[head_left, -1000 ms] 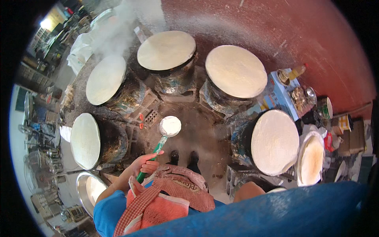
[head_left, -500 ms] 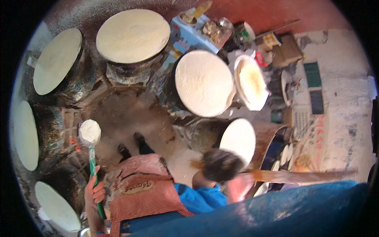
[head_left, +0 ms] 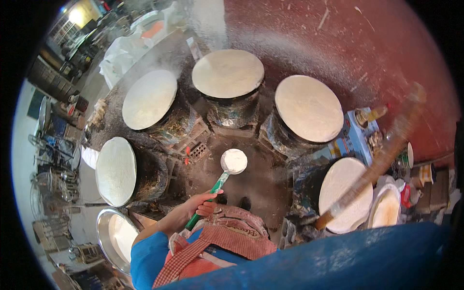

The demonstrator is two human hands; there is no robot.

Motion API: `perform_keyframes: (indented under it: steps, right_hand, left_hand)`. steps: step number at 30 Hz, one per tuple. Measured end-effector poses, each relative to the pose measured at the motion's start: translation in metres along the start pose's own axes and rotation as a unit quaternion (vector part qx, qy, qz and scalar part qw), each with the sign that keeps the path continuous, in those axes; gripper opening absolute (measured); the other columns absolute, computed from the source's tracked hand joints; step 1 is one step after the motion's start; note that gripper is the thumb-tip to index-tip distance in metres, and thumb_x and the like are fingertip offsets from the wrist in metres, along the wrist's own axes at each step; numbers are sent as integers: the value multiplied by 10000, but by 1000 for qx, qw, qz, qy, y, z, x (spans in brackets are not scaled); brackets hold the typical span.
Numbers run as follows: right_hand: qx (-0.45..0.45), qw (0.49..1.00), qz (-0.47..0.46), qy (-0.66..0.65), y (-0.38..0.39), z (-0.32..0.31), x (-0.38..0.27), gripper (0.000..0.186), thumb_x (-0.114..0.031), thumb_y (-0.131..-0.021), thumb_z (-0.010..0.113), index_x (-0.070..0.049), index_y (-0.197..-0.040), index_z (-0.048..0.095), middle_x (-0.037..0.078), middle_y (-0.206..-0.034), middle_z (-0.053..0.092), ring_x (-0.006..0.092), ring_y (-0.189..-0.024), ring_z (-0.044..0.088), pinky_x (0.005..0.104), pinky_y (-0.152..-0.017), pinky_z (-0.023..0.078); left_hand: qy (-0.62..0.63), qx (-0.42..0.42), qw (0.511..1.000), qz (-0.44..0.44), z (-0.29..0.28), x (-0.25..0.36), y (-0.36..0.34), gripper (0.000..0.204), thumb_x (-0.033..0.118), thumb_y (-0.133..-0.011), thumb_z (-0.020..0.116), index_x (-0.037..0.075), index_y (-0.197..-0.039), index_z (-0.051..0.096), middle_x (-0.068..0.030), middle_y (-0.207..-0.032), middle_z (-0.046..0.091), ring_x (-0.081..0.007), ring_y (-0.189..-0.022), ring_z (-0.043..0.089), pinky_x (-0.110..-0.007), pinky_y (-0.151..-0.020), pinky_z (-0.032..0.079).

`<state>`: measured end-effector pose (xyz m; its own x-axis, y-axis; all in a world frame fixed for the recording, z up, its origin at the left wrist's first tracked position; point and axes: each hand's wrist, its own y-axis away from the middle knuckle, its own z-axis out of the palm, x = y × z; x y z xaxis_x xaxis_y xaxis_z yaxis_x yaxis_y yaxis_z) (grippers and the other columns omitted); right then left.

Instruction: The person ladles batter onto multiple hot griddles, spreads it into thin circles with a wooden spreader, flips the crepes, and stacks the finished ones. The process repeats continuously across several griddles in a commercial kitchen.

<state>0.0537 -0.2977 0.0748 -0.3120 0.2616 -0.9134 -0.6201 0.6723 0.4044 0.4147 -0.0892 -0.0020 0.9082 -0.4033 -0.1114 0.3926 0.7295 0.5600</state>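
Observation:
My left hand (head_left: 205, 203) is closed round the green handle of a ladle (head_left: 223, 178). Thick white batter (head_left: 235, 161) fills its round bowl, held level over the floor between the drums. On the right, a long brown wooden stick (head_left: 362, 175), smeared by motion, slants across a pale round griddle (head_left: 345, 191). Its lower end lies near the blue cloth at the bottom edge. My right hand does not show, so what grips the stick is hidden. Beside my left forearm, a metal basin (head_left: 103, 227) contains pale batter.
Round griddles on dark drums form an arc: left (head_left: 116, 171), upper left (head_left: 150, 99), top (head_left: 228, 72) and upper right (head_left: 309, 108). Bricks (head_left: 197, 147) prop them. A blue box (head_left: 356, 137) with jars and a white tray (head_left: 386, 208) stand right.
My view has swung left, bringing the basin and more griddles in. The ladle now appears nearer the middle. The stick has turned from nearly level to steeply slanted, and my right hand has left view.

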Motion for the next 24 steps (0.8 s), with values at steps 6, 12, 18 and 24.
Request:
perform_keyframes:
  steps: [6,12,18,24]
  right_hand:
    - [52,996,-65,17,-106,17,36,391,8,-739,685,11,-1113,573,61,-986,620,132,-891,561,286,-813,463]
    - [69,989,-15,133,-225,71,73,354,-152,-787,679,25,-1083,598,84,-928,651,146,-841,588,288,-773,469]
    - [107,981,-60,151,-311,128,65,392,-182,-802,663,-63,-1166,584,125,-946,667,177,-856,616,303,-781,467]
    - [124,959,-104,232,-376,162,26,328,-185,-846,607,-68,-1152,596,133,-1037,648,227,-943,620,330,-845,458]
  left_hand:
    - [101,-8,993,57,6,23,8,239,228,-966,440,196,-1200,476,26,-557,316,-53,-389,291,-191,-305,263]
    - [38,51,991,122,4,133,11,192,228,-962,449,204,-1139,520,55,-530,327,-49,-366,300,-185,-289,232]
    - [-44,41,989,138,26,297,-17,228,279,-913,541,181,-777,386,53,-503,321,-54,-358,289,-212,-301,210]
    - [-146,163,924,314,80,430,-96,195,96,-902,492,176,-987,336,23,-531,299,-87,-379,284,-249,-323,228]
